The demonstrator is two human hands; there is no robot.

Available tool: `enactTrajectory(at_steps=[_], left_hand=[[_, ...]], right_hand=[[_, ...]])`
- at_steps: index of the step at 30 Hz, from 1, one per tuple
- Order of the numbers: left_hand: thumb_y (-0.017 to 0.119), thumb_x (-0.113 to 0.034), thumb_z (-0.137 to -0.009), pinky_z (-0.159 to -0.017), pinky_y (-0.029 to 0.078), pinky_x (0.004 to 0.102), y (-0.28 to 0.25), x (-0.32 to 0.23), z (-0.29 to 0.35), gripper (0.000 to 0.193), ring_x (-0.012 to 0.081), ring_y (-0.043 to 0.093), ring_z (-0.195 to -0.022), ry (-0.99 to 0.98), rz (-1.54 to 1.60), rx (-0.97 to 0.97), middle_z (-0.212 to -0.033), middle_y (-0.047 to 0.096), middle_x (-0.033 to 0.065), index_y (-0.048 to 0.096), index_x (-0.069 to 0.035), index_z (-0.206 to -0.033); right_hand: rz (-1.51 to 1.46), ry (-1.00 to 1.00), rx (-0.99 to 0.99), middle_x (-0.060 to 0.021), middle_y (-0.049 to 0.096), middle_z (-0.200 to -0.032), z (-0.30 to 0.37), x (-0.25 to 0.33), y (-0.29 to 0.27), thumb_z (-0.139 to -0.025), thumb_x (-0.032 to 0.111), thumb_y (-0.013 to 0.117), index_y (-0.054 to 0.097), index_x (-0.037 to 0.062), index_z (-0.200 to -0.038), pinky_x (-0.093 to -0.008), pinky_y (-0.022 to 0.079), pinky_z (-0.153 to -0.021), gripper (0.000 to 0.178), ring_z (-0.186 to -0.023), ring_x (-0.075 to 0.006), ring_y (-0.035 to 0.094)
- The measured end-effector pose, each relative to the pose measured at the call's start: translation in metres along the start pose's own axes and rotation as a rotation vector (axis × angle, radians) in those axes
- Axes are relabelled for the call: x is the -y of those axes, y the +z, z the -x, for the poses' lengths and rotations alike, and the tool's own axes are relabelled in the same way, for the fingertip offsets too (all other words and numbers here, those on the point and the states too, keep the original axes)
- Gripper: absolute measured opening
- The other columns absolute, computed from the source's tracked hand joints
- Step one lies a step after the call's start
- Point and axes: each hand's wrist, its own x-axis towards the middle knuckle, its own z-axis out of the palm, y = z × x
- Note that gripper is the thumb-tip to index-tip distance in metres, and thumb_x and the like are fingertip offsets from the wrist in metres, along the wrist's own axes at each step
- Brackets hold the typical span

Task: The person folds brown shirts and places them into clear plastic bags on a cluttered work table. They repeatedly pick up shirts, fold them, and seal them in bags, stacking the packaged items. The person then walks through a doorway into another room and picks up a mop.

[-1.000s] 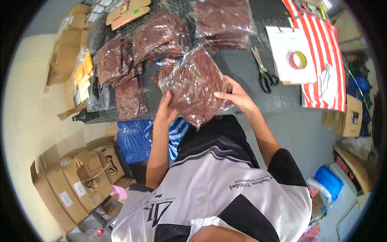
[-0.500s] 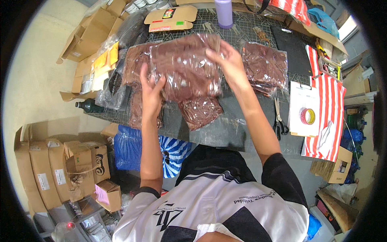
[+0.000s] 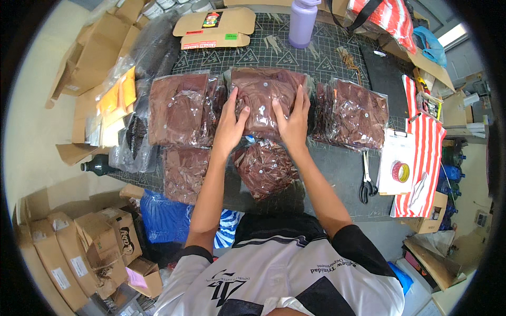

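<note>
The clear plastic packet (image 3: pixel 265 113) lies on the table (image 3: pixel 334 181), between the left stack (image 3: pixel 175 113) and the right stack (image 3: pixel 359 116). It is roughly rectangular; its film is glossy and wrinkled, and the folded brown contents show small pale round spots. My left hand (image 3: pixel 230 126) and right hand (image 3: pixel 293 124) bear on its two sides, half open, thumbs on the face, fingers along the upper edges. Whether they grip or only press, I cannot tell.

Half a second ago, I held the packet farther left, overlapping the left stack. It now sits in the middle position, and the left stack is exposed.

Two similar packets lie nearer me: the lower left packet (image 3: pixel 184 174), partly covered by my left forearm, and the tilted packet (image 3: pixel 266 169) between my forearms. At right are the black-handled scissors (image 3: pixel 366 184), the clipboard (image 3: pixel 390 152) with a tape roll (image 3: pixel 400 171), and red-and-white striped material (image 3: pixel 433 152). A purple bottle (image 3: pixel 302 26) and a cardboard piece (image 3: pixel 211 32) occupy the far side.
</note>
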Motion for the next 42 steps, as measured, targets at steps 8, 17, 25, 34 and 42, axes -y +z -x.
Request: enactTrajectory(at_steps=[8, 17, 25, 34, 42], left_hand=[[0.047, -0.032, -0.104, -0.118, 0.028, 0.0433, 0.015, 0.017, -0.017, 0.059, 0.0410, 0.035, -0.144, 0.022, 0.013, 0.113, -0.154, 0.037, 0.0247, 0.028, -0.019, -0.158], [0.051, -0.037, -0.104, -0.118, 0.026, 0.0423, -0.019, 0.001, 0.007, 0.054, 0.0378, 0.037, -0.143, 0.041, -0.065, -0.092, -0.153, 0.040, 0.0242, 0.045, -0.003, -0.146], [0.069, -0.020, -0.092, -0.096, 0.047, 0.0390, 0.047, 0.099, 0.213, 0.047, 0.0306, 0.059, -0.109, -0.698, 0.046, -0.064, -0.117, 0.059, 0.0227, 0.056, 0.003, -0.131], [0.063, -0.023, -0.094, -0.105, 0.035, 0.0512, 0.065, 0.052, 0.227, 0.048, 0.0364, 0.049, -0.126, -0.129, -0.377, -0.193, -0.134, 0.054, 0.0170, 0.055, -0.006, -0.138], [0.052, -0.026, -0.095, -0.117, 0.014, 0.0638, 0.140, 0.027, 0.274, 0.056, 0.0389, 0.023, -0.150, 0.106, -0.654, -0.011, -0.161, 0.028, 0.0199, 0.045, -0.013, -0.149]], right_hand=[[0.030, 0.043, -0.023, -0.0354, 0.031, -0.149, 0.004, -0.020, 0.012, -0.090, 0.046, 0.069, 0.028, 0.0024, -0.154, -0.0533, 0.031, -0.114, 0.088, -0.137, -0.0518, 0.035], [-0.440, 0.089, -0.111, -0.0194, 0.051, -0.130, 0.036, -0.029, -0.044, -0.098, 0.024, 0.063, 0.049, -0.0010, -0.137, -0.0389, 0.043, -0.103, 0.048, -0.119, -0.0300, 0.054], [0.131, 0.124, 0.421, -0.0133, 0.060, -0.099, 0.174, -0.098, -0.053, -0.089, 0.019, 0.073, 0.053, 0.0014, -0.114, -0.0372, 0.051, -0.075, 0.037, -0.084, -0.0226, 0.063], [0.170, -0.201, 0.375, -0.0145, 0.064, -0.102, 0.201, -0.087, -0.111, -0.084, 0.014, 0.076, 0.055, 0.0031, -0.110, -0.0418, 0.051, -0.080, 0.035, -0.090, -0.0303, 0.065], [0.398, -0.551, 0.624, -0.0156, 0.031, -0.160, 0.217, -0.132, -0.078, -0.094, 0.035, 0.056, 0.041, 0.0098, -0.152, -0.0566, 0.019, -0.120, 0.065, -0.147, -0.0362, 0.029]])
